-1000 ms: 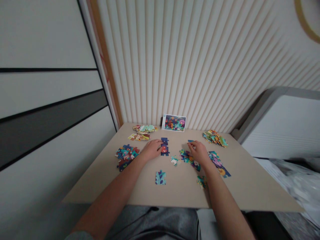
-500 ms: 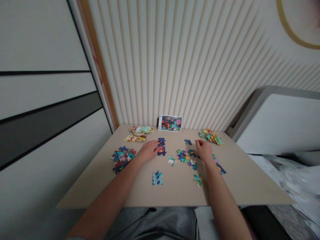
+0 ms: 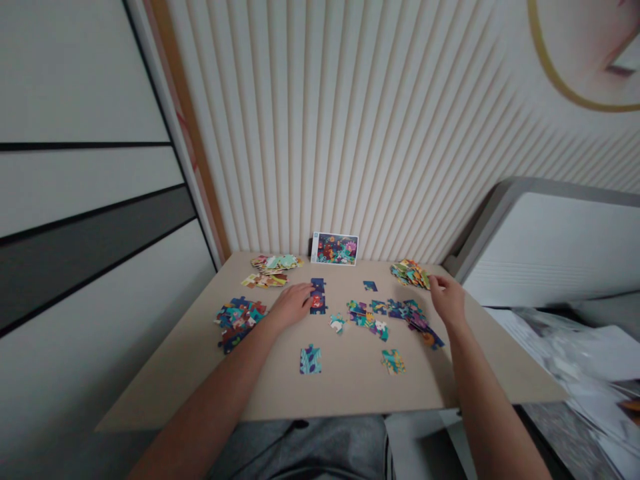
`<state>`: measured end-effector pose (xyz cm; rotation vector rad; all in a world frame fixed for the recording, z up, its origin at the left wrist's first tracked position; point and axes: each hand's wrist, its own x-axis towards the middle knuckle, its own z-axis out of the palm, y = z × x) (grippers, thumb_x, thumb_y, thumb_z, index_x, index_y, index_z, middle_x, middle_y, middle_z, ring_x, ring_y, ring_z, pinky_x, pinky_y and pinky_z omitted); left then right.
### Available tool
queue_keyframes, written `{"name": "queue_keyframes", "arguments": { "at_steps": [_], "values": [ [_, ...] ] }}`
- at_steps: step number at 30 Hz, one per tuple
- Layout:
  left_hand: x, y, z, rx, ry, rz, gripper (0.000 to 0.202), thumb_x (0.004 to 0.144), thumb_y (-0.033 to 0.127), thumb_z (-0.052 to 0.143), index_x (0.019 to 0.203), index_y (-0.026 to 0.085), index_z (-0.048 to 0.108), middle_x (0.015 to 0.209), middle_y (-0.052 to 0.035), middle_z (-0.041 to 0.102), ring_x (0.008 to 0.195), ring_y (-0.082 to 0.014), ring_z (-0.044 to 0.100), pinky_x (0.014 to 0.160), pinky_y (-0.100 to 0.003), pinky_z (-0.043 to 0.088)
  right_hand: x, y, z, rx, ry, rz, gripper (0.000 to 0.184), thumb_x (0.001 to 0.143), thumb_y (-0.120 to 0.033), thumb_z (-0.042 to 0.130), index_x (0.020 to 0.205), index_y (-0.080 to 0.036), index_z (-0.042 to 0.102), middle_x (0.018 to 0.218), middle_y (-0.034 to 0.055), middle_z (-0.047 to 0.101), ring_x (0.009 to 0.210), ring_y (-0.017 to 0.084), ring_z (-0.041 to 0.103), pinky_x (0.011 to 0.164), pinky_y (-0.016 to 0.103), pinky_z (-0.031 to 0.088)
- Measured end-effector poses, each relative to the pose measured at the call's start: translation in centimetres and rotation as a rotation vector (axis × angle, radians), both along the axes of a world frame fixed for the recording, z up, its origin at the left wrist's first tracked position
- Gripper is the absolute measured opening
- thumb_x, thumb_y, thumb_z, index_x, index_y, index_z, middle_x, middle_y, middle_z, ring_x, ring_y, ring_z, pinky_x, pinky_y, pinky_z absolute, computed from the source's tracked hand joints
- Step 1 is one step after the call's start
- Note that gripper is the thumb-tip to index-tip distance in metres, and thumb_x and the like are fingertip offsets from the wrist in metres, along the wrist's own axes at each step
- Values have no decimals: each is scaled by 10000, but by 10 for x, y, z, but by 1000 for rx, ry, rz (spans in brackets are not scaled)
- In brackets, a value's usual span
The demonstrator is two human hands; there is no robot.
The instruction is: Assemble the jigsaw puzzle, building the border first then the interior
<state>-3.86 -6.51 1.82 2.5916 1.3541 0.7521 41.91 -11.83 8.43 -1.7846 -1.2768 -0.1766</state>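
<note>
Your left hand point(image 3: 290, 305) lies released, fingertips touching the dark blue joined cardboard puzzle strip point(image 3: 317, 297). Your right hand point(image 3: 447, 300) curls at the multicoloured loose-piece pile point(image 3: 410, 273) just beyond it; I cannot tell whether it grips anything. You seem to be choosing a piece, so the next move calls for pinching just one.

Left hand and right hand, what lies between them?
Head view: a dark blue joined strip by the left hand, one small blue piece, and a spread of loose pieces.
</note>
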Motion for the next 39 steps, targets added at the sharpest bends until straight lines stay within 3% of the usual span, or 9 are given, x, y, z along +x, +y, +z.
{"name": "queue_keyframes", "arguments": {
  "at_steps": [7, 10, 13, 17, 21, 27, 31, 34, 39],
  "values": [
    [-1, 3, -3, 1, 17, -4, 382, 970, 283, 479, 1305, 207, 646, 1425, -86, 612, 1336, -248, 544, 1168, -424, 387, 10, -32, -43, -166, 180, 108, 480, 773, -608, 636, 874, -173, 810, 879, 107, 789, 888, 321, 703, 789, 390, 522],
    [-2, 4, -3, 1, 22, -7, 380, 971, 289, 475, 1300, 217, 649, 1422, -85, 614, 1330, -244, 549, 1168, -418, 385, 10, -44, -44, -282, 334, 250, 444, 695, -598, 742, 813, -175, 806, 799, 84, 776, 781, 283, 697, 692, 354, 534],
    [-3, 6, -5, -1, 14, -6, 382, 971, 298, 475, 1304, 220, 645, 1410, -89, 622, 1328, -240, 551, 1167, -410, 384, 12, -52, -38, -412, 529, 400, 508, 627, -573, 835, 925, -163, 807, 797, 80, 772, 691, 238, 680, 624, 327, 543],
    [-4, 8, -9, -7, 9, -15, 392, 963, 297, 483, 1316, 222, 636, 1419, -89, 614, 1338, -240, 541, 1177, -407, 372, 16, -53, -34, -393, 502, 500, 510, 522, -479, 926, 937, -207, 807, 992, 88, 775, 898, 266, 702, 774, 348, 577],
    [-4, 10, -10, 1, 14, -19, 389, 963, 304, 481, 1308, 223, 640, 1415, -88, 617, 1338, -241, 541, 1184, -415, 364, 21, -48, -40, -344, 340, 478, 397, 585, -514, 886, 827, -210, 806, 1059, 87, 761, 976, 266, 686, 880, 349, 545],
    [-4, 10, -10, 9, 9, -20, 389, 966, 304, 475, 1306, 220, 643, 1406, -91, 623, 1323, -245, 553, 1172, -413, 381, 21, -46, -48, -392, 465, 439, 514, 597, -603, 861, 853, -167, 769, 770, 56, 749, 667, 195, 648, 624, 296, 525],
    [-4, 10, -10, 0, 0, -19, 391, 965, 312, 474, 1307, 221, 641, 1417, -93, 616, 1329, -249, 548, 1174, -428, 378, 20, -45, -48, -258, 546, 397, 520, 595, -600, 862, 853, -163, 749, 743, 68, 733, 639, 194, 638, 573, 295, 504],
    [-4, 9, -8, -5, 1, -28, 391, 962, 303, 474, 1304, 219, 643, 1417, -96, 615, 1327, -249, 549, 1177, -428, 374, 21, -42, -49, -157, 555, 296, 562, 619, -601, 822, 959, -157, 761, 750, 66, 728, 620, 197, 637, 550, 302, 492],
    [-3, 8, -8, 9, 15, -21, 392, 971, 315, 461, 1304, 216, 643, 1414, -95, 618, 1330, -245, 548, 1182, -415, 367, 17, -38, -51, -59, 518, 173, 597, 675, -606, 739, 1040, -134, 756, 864, 89, 757, 727, 219, 670, 621, 309, 510]
  ]
}}
